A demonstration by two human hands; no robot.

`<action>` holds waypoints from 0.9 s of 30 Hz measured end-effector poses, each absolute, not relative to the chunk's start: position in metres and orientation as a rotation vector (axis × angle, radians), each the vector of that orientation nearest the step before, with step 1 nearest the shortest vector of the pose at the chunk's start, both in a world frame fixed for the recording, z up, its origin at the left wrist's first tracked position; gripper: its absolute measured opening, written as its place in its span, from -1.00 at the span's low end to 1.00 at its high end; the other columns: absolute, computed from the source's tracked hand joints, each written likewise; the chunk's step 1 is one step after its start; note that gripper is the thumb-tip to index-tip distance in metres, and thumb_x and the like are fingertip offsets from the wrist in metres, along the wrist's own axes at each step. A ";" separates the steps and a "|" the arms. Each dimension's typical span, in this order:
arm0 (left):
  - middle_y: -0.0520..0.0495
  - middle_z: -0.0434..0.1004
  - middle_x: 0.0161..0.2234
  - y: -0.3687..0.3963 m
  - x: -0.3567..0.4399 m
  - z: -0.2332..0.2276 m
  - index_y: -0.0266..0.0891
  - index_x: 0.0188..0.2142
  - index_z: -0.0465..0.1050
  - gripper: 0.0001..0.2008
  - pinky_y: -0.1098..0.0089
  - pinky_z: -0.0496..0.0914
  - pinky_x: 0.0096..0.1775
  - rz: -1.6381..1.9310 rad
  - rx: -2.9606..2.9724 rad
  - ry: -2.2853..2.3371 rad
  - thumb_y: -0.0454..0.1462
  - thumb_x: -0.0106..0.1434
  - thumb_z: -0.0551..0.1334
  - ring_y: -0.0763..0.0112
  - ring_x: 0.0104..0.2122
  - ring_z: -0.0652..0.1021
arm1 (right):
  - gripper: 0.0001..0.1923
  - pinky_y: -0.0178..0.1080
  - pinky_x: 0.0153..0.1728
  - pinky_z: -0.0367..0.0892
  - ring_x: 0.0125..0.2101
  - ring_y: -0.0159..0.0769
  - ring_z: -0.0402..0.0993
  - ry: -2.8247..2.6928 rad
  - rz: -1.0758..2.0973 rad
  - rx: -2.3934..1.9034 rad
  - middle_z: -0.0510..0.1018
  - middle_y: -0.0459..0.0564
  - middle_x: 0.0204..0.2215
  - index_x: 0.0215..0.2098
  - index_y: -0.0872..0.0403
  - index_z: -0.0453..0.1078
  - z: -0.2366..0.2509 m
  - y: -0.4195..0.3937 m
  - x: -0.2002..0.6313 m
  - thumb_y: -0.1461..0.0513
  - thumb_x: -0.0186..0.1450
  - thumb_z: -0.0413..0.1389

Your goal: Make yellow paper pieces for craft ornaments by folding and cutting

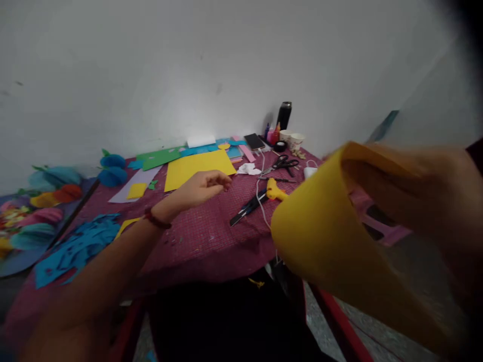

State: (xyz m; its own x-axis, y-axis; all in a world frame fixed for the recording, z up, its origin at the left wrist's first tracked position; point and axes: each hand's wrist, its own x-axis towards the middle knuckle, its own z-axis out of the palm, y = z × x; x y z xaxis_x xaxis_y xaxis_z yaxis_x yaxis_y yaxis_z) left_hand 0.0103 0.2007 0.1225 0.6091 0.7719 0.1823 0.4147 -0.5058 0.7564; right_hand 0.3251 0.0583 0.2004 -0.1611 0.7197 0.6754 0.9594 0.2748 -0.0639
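Observation:
At the right, my right hand (437, 191), blurred, grips a large curled sheet of yellow paper (320, 226) by its upper edge. The sheet bends over and hangs down past the table's right side. My left hand (204, 188) is over the middle of the table, fingers loosely bent and the thumb apart from them, with nothing in it. Behind it lies a flat yellow sheet (202, 166). A yellow glue gun (274, 190), a utility knife (247, 207) and black-handled scissors (284, 163) lie between my hands.
Blue paper scraps (83, 244) and folded paper shapes (45, 193) are at the left. Toward the wall are green paper (160, 158), a phone (254, 141), paper cups (297, 141) and a black bottle (284, 115). A white cable (258, 191) crosses the purple cloth (207, 241).

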 end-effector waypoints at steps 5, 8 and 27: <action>-0.11 0.60 -0.30 0.184 -0.114 0.122 -0.23 -0.23 0.49 -0.72 0.24 0.47 -0.13 1.117 1.730 1.319 -0.08 0.18 0.25 0.34 -0.32 0.59 | -0.72 -0.34 -0.51 -0.09 -0.52 -0.49 0.38 -2.311 -0.786 -1.632 0.46 -0.17 -0.55 -0.34 0.12 0.45 0.244 0.125 0.230 0.19 0.38 -0.05; -0.10 0.61 -0.18 0.172 -0.161 0.130 -0.25 -0.07 0.43 -0.44 0.17 0.44 -0.04 1.200 1.620 1.195 0.15 0.24 0.07 0.26 -0.15 0.58 | -0.66 -0.36 -0.46 -0.06 -0.39 -0.47 0.45 -2.312 -0.675 -1.549 0.56 -0.14 -0.37 -0.20 0.22 0.48 0.255 0.156 0.183 0.21 0.39 -0.10; -0.20 0.57 -0.06 0.029 -0.169 0.080 -0.21 -0.06 0.43 -0.73 0.02 0.37 0.05 0.796 3.188 1.718 -0.38 0.23 0.18 0.04 0.00 0.52 | -0.63 0.01 0.15 0.21 0.17 -0.22 0.32 -2.389 -0.116 -0.628 0.48 -0.02 0.10 0.18 -0.08 0.27 0.057 0.128 0.202 0.21 0.47 -0.17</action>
State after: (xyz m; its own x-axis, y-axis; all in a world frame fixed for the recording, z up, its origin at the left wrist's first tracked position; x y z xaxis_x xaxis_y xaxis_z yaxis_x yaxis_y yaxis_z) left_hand -0.1688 0.0291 0.0802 0.5192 0.6191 0.5892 0.8497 -0.4479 -0.2781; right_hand 0.2022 0.1280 0.0574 -0.6693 0.4089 0.6203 0.4669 0.8809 -0.0769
